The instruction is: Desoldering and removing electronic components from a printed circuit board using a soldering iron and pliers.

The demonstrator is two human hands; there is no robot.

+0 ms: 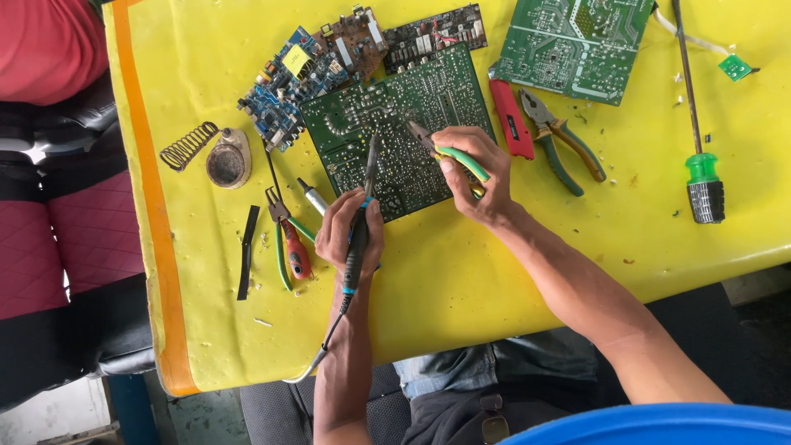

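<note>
Circuit board: the green circuit board (395, 132) lay solder side up on the yellow table (461, 272), near the far edge, among other boards.
Left hand: the left hand (350, 235) was closed around a soldering iron (359, 227), held like a pen, with the tip down on the board.
Right hand: the right hand (476, 175) was closed on green-handled pliers (449, 152), whose thin nose touched the board just beside the iron tip.
Doing it well: in my judgement, the tip should rest on one joint only, and the pliers should pull gently once the solder melts, not before.
Risk: too much force could lift the thin copper tracks, I think.
Board surface: flat, stiff, green, covered with many small shiny solder points.
Iron: slim dark handle with a blue ring, metal tip, cable going off the near edge.
Nearby tools: a red knife (511, 128) and bigger pliers (564, 144) lay to the right; a green screwdriver (700, 165) was well apart.
Left side: a wire coil stand (188, 145) and a round dirty tin (228, 161).
</note>
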